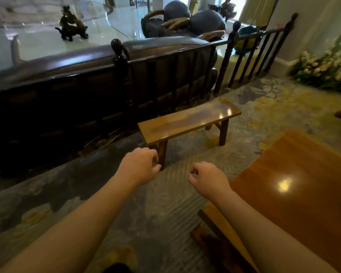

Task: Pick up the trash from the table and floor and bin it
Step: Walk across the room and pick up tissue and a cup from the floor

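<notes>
Head view, looking down over both forearms. No trash visible anywhere, no bin either; cannot tell whether all is already binned or lies out of frame. Judged from that: search or walk phase, nothing carried.

Largest first: patterned carpet [165, 203] across the floor, bare of litter where visible, much of it blurred. Long dark railing [124, 75] with turned posts along the far side, closing off the way ahead; beyond it a glossy pale floor with a dark sofa back pressed against the bars. Polished orange-brown worktop [295, 174] at lower right, bright glare spot on it, surface bare in the part shown. Low wooden bench [189, 121] standing between railing and hands, top bare, near leg just beyond the left hand; likely the main thing to step round. White flowers [323, 69] by the right wall. Small dark figurine [71, 24] on the far floor, well apart.

Left hand [140, 164]: fingers curled loosely, not clamped on anything. Right hand [207, 178]: loosely curled too, thumb near forefinger, nothing visible between them. Both hover over carpet, apart from each other, touching nothing.
</notes>
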Available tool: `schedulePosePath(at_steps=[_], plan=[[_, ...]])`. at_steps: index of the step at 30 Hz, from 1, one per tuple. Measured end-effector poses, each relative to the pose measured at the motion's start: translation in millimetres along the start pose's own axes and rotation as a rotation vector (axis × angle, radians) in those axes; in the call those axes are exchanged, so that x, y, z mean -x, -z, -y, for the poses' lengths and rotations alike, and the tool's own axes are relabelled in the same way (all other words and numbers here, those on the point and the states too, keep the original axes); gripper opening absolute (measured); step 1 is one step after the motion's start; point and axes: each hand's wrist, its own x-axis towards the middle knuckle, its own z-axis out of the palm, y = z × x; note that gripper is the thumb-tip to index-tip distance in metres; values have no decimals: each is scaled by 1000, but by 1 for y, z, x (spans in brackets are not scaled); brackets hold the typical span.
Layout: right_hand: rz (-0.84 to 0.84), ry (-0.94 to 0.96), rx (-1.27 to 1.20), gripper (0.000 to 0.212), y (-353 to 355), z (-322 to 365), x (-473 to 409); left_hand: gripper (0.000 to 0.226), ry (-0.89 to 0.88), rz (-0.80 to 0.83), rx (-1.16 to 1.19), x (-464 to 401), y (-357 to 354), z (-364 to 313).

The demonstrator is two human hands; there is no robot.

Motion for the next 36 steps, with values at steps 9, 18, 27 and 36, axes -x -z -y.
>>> schedulePosePath(at_steps=[9,18,27,36], plan=[[-95,-273,56,18,-11,-13,-186,18,-214,70,88,-232,-53,89],[-194,-620,-17,20,42,-60,-274,22,-572,263,97,-442,-77,62],[-312,-774,-56,18,80,-208,-323,16,-782,333,97,-577,-133,-88],[-314,-860,-50,21,172,-409,-378,16,-800,381,89,-729,-179,-267]])
